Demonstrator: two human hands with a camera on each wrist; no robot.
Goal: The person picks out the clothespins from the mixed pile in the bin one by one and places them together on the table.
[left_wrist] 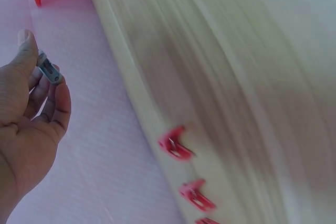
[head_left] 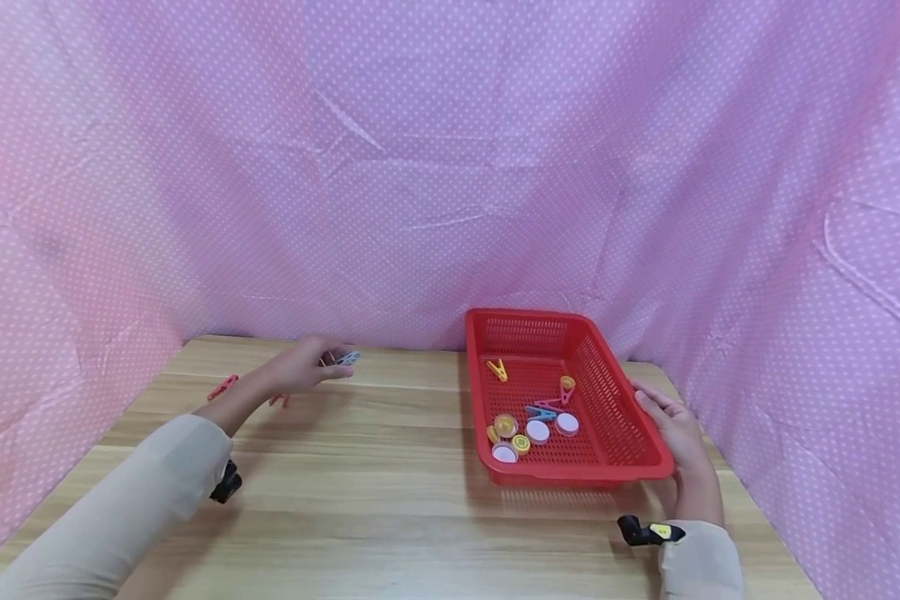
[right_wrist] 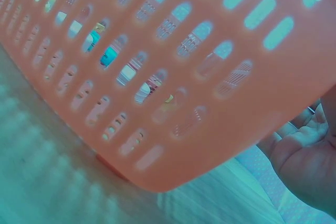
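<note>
My left hand (head_left: pixel 311 364) is over the back left of the table, pinching a light blue-grey clothespin (head_left: pixel 348 358) between thumb and fingers. The same clothespin (left_wrist: pixel 49 69) shows in the left wrist view. Beneath and beside that forearm lie red clothespins (head_left: pixel 223 387) on the wood. My right hand (head_left: pixel 675 429) grips the right rim of a red plastic basket (head_left: pixel 622 408), thumb on the edge; its other fingers are partly hidden. Inside the basket are a yellow clothespin (head_left: pixel 498 370), a blue clothespin (head_left: pixel 542 413), a pink clothespin (head_left: pixel 566 395) and several round caps (head_left: pixel 537 432).
The wooden table (head_left: pixel 360 483) ends at the back against a pink dotted cloth (head_left: pixel 390 208), which also hangs at both sides. In the left wrist view, red clothespins (left_wrist: pixel 177 144) lie in a row near the table edge.
</note>
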